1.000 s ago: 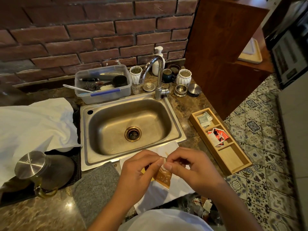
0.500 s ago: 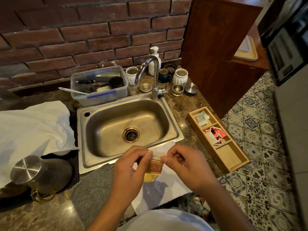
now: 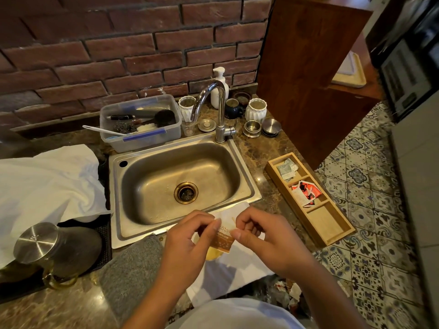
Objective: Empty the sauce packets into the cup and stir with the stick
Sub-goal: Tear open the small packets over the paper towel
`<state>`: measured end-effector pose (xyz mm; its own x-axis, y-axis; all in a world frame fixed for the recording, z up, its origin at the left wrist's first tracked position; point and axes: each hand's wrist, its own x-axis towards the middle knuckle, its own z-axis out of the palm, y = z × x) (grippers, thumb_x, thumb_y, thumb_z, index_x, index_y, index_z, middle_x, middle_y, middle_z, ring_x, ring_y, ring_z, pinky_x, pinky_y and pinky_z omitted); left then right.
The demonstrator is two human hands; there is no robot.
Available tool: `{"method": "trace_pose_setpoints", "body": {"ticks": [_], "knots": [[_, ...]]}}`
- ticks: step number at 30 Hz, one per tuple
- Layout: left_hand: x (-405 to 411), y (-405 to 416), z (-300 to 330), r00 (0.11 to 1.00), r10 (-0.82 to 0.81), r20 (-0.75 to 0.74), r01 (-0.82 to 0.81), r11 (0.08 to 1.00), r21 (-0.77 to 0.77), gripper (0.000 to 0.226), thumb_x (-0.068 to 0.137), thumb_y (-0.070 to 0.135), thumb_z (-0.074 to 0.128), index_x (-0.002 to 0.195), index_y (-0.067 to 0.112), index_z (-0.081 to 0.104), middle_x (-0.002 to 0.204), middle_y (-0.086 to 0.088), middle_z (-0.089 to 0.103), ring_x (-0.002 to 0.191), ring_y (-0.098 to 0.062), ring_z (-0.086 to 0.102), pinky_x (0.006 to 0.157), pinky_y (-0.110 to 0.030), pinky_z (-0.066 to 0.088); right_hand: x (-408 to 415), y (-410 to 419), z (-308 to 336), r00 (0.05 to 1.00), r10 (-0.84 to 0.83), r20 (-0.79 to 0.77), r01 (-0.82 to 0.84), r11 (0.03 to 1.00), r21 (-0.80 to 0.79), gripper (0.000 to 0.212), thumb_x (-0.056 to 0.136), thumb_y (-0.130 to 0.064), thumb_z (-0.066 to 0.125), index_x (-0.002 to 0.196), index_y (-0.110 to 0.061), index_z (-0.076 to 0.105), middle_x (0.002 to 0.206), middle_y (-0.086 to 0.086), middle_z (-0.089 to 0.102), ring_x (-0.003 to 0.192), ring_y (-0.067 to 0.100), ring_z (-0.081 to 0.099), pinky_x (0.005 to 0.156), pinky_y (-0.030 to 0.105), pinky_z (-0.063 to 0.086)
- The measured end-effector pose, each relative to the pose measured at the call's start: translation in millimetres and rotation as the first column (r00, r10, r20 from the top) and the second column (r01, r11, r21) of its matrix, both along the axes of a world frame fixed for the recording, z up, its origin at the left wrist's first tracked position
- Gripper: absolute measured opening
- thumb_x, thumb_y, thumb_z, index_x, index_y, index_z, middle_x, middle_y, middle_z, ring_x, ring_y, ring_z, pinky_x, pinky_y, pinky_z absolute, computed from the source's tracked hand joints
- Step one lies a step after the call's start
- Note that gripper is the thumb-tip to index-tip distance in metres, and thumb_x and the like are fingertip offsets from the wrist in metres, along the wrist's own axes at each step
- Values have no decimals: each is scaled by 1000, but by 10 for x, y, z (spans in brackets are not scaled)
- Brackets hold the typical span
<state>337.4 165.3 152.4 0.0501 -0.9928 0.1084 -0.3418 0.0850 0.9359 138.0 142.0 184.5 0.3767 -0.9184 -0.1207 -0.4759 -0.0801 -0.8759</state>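
Observation:
My left hand (image 3: 187,243) and my right hand (image 3: 268,243) both pinch the top edge of a small brown-and-white sauce packet (image 3: 223,241), held upright in front of me. Directly beneath the packet, a yellow cup (image 3: 212,254) shows only as a sliver; my hands hide the rest of it. It stands on a white paper napkin (image 3: 228,274) at the counter's front edge. More packets, red-and-white (image 3: 305,191) and pale green (image 3: 287,168), lie in a wooden tray (image 3: 327,224) to the right. No stick can be made out.
A steel sink (image 3: 183,184) with a tap (image 3: 219,110) lies just behind my hands. A grey cloth (image 3: 130,267), a lidded glass jug (image 3: 47,248) and a white towel (image 3: 45,184) sit at left. A plastic tub (image 3: 142,124) and cups stand by the brick wall. Torn wrappers (image 3: 287,290) lie below right.
The packet has risen slightly and my fingers have shifted along its top edge. The yellow cup has come into sight under it. The camera has tilted a little.

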Motion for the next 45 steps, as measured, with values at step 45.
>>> {"method": "trace_pose_setpoints", "body": {"ticks": [45], "knots": [[-81, 118, -92, 950, -242, -197, 282, 936, 210, 19, 92, 42, 63, 92, 27, 75, 81, -8, 70, 76, -24, 65, 74, -44, 55, -33, 51, -160, 987, -20, 160, 4, 995, 104, 2, 95, -20, 69, 94, -19, 71, 80, 5, 65, 72, 12, 57, 65, 25, 48]]}}
